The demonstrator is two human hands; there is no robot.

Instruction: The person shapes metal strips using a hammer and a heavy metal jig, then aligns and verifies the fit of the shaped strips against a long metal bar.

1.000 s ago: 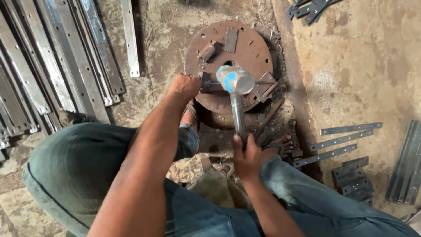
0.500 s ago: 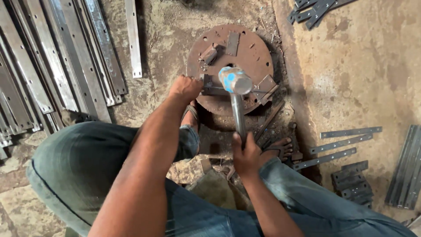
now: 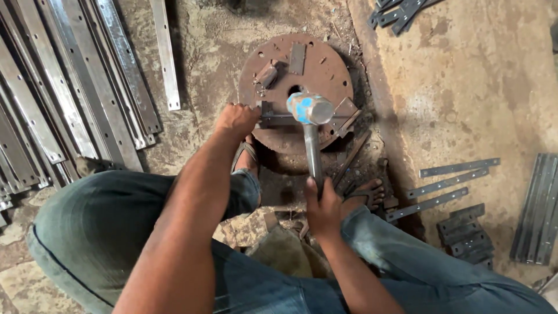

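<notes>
A rusty round steel disc (image 3: 317, 64) lies on the dirt floor in front of my knees. Across its near half rests a flat metal strip (image 3: 276, 119), and my left hand (image 3: 237, 118) grips that strip at its left end. My right hand (image 3: 324, 208) is closed around the steel handle of a hammer (image 3: 310, 109). The hammer's blue-painted head hovers just above the strip, near the disc's centre hole. A small block and a short flat bar lie on the far part of the disc.
Long perforated steel strips (image 3: 70, 87) lie stacked at the left. Short flat bars (image 3: 453, 186) and a stack of small plates (image 3: 465, 235) sit on the concrete slab at the right. More bars (image 3: 401, 11) lie top right. My sandalled feet flank the disc.
The hammer head has stayed over the strip, with little visible shift. My left hand keeps its hold on the strip's end.
</notes>
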